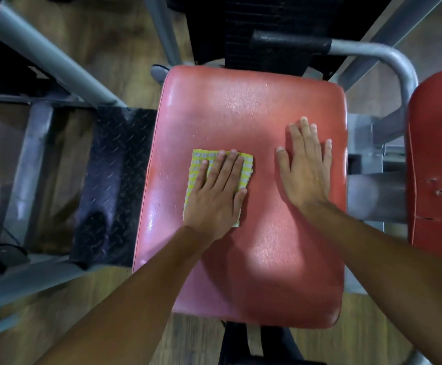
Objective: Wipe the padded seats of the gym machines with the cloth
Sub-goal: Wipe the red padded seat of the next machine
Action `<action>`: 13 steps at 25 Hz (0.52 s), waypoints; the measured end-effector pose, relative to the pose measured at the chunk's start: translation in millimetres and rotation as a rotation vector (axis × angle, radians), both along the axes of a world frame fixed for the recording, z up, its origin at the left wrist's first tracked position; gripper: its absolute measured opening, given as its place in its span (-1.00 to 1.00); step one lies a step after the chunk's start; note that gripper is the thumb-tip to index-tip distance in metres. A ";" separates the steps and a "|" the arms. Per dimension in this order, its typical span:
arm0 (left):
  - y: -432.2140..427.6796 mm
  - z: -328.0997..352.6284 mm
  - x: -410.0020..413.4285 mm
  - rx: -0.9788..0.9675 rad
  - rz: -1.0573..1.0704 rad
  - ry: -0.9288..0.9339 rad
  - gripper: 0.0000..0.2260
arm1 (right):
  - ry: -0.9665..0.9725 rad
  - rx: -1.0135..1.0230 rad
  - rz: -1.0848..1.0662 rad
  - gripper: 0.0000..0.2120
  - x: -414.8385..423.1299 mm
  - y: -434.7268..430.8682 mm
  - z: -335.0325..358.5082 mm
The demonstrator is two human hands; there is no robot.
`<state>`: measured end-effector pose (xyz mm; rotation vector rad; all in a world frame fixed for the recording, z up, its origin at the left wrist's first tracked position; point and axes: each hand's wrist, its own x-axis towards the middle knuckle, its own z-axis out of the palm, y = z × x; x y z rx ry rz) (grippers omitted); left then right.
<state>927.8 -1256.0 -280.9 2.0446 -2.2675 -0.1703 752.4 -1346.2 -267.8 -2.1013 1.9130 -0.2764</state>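
The red padded seat fills my view, worn and glossy. On it my right hand lies flat with fingers slightly spread, bracing near the right edge. My left hand presses the yellow checked cloth flat at mid-seat, fingers straight and together. I'd keep the palm pressure even and sweep overlapping passes toward each edge.

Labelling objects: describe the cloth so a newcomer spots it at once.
Find the big red padded seat mid-view. On its left half, under the flat left hand, lies the cloth. Only it is yellow-and-white checked; the right hand rests on bare seat.
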 end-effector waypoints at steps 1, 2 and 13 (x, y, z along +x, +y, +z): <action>-10.4 -1.0 1.0 -0.004 -0.005 -0.003 -0.49 | -0.001 -0.007 0.003 -0.50 0.8 -8.6 -0.4; -19.6 -1.6 1.8 -0.008 -0.010 -0.008 -0.49 | 0.001 -0.013 0.010 -0.50 2.8 -17.0 -1.7; -119.4 -5.0 9.5 -0.051 0.010 -0.089 -0.49 | 0.067 -0.058 0.080 -0.48 33.9 -86.6 -26.9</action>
